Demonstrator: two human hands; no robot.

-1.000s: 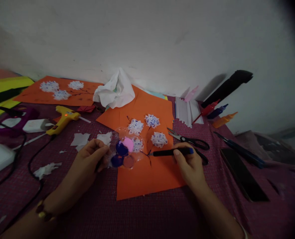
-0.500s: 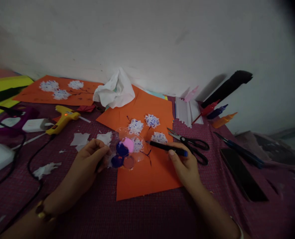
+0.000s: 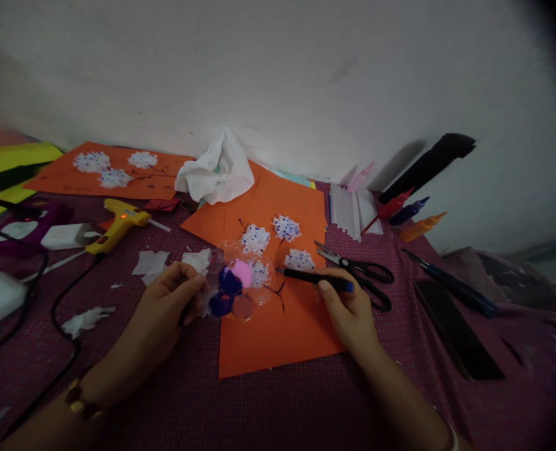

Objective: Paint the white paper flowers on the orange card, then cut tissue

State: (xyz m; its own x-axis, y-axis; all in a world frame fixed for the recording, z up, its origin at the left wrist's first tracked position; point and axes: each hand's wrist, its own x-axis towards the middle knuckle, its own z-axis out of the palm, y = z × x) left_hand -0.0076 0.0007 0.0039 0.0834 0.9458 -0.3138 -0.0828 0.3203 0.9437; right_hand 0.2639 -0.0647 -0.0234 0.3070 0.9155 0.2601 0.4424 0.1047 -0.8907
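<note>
Your left hand (image 3: 168, 304) pinches the edge of the clear palette (image 3: 243, 274) between thumb and fingers, so that its blue and pink wells sit over the left part of the orange sheet (image 3: 268, 344). One flower shows through the clear plastic. Your right hand (image 3: 350, 310) grips the black pen (image 3: 313, 277), its blue end toward you and its tip pointing left, just beside the palette; you cannot tell whether that tip touches the sheet. Above the pen lie three white flowers (image 3: 286, 228) dotted blue, with dark stems drawn nearby. The scissors (image 3: 360, 269) lie just beyond your right hand, and scraps (image 3: 150, 264) of white paper lie near your left.
</note>
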